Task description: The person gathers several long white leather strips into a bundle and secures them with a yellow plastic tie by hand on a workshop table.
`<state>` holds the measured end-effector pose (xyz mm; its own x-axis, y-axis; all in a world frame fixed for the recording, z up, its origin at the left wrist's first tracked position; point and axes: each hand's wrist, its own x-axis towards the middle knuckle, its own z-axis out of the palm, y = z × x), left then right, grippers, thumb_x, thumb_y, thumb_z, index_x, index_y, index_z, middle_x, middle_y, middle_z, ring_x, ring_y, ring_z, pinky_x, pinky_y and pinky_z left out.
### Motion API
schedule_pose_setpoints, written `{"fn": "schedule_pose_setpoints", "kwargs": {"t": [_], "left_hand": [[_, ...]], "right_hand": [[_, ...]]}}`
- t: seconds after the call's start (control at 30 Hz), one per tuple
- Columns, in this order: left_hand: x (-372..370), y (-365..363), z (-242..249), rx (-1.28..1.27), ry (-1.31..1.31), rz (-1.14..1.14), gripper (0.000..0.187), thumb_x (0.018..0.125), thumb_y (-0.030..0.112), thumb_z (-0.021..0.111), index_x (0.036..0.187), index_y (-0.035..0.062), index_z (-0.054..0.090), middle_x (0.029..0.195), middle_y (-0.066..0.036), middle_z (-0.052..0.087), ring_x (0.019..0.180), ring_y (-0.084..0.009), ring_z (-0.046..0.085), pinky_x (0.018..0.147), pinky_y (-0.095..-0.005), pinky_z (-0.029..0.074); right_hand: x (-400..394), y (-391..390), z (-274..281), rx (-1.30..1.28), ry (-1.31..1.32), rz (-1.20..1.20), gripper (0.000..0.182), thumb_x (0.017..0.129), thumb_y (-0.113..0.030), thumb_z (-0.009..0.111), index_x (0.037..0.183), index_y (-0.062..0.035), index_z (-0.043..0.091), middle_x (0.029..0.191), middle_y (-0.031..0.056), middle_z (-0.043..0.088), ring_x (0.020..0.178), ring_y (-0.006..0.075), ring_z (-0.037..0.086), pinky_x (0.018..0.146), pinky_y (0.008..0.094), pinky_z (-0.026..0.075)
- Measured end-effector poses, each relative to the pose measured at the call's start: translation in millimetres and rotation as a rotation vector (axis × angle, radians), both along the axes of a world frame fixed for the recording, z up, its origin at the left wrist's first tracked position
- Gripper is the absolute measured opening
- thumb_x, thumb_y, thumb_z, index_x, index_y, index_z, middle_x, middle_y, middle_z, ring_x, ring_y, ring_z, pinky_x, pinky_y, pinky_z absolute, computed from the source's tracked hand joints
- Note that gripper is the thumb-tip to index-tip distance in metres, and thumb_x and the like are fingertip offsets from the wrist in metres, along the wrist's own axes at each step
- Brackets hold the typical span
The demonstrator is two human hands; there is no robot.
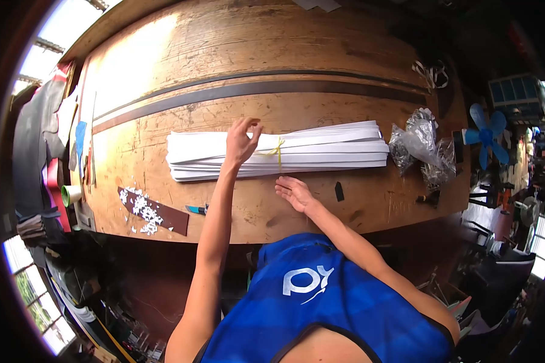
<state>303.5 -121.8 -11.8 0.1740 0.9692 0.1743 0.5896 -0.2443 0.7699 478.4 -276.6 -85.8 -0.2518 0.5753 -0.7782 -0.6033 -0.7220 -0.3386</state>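
Note:
A long bundle of white strips [333, 148] lies across the wooden table, with a thin yellow string [279, 155] tied around its middle. My left hand [242, 143] is over the bundle, left of the knot, its fingers curled toward the thumb; whether anything is pinched there is too small to tell. Just below the bundle's near edge is my right hand [293, 192], fingers extended and nothing visible in them, close to where the string passes over that edge.
White scraps [144, 209] cover a dark brown board [174, 219] at left. A blue cutter [196, 209] lies beside my left forearm. Crumpled clear plastic [422, 145] sits at right. Long dark strips [224, 92] span the table behind. A small black piece [339, 192] lies near my right hand.

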Motion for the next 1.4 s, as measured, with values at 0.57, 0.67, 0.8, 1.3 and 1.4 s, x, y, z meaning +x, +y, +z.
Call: {"fn": "schedule_pose_setpoints", "kwargs": {"t": [0.57,0.67,0.8,1.3,1.4], "left_hand": [[21.0,41.5,-43.9,-0.477,0.442,-0.516,0.053,0.087,0.055,0.052,0.097,0.0064,0.070,0.090,-0.019,0.069,0.088,-0.0366,0.065,0.077,-0.0443,0.051],[20.9,44.9,-45.1,-0.480,0.458,-0.561,0.054,0.087,0.056,0.052,0.097,0.0056,0.070,0.089,-0.020,0.068,0.088,-0.0373,0.065,0.077,-0.0450,0.050],[18.9,45.4,-53.9,-0.492,0.439,-0.592,0.054,0.087,0.056,0.052,0.093,0.0049,0.070,0.087,-0.021,0.067,0.084,-0.0381,0.065,0.072,-0.0455,0.051],[-27.0,41.6,-59.3,-0.359,0.443,-0.524,0.067,0.082,0.069,0.053,0.093,0.0048,0.070,0.091,-0.017,0.068,0.090,-0.0357,0.065,0.076,-0.0452,0.051],[-17.9,43.1,-58.0,-0.331,0.459,-0.571,0.072,0.080,0.073,0.052,0.095,0.0046,0.069,0.091,-0.018,0.068,0.090,-0.0362,0.065,0.075,-0.0459,0.051]], "right_hand": [[-37.8,28.4,-19.7,-0.238,-0.063,-0.462,0.033,0.079,-0.019,0.076,0.103,-0.0081,0.056,0.099,0.0069,0.048,0.097,0.0218,0.050,0.093,0.0359,0.043],[-38.1,30.0,-19.4,-0.254,-0.076,-0.462,0.031,0.079,-0.019,0.076,0.101,-0.0085,0.056,0.097,0.0063,0.048,0.095,0.0211,0.050,0.091,0.0356,0.045],[-29.5,27.0,-12.4,-0.163,-0.119,-0.362,0.027,0.081,-0.018,0.076,0.100,-0.0071,0.060,0.095,0.0061,0.054,0.091,0.0203,0.054,0.085,0.0336,0.048],[-38.3,30.3,-12.8,-0.115,0.086,-0.468,0.042,0.083,-0.019,0.074,0.115,-0.0045,0.052,0.115,0.0073,0.048,0.111,0.0203,0.046,0.105,0.0364,0.036],[-43.2,30.9,-13.8,-0.136,0.076,-0.522,0.049,0.080,-0.019,0.076,0.119,-0.0053,0.049,0.118,0.0072,0.045,0.112,0.0207,0.045,0.105,0.0367,0.036]]}}
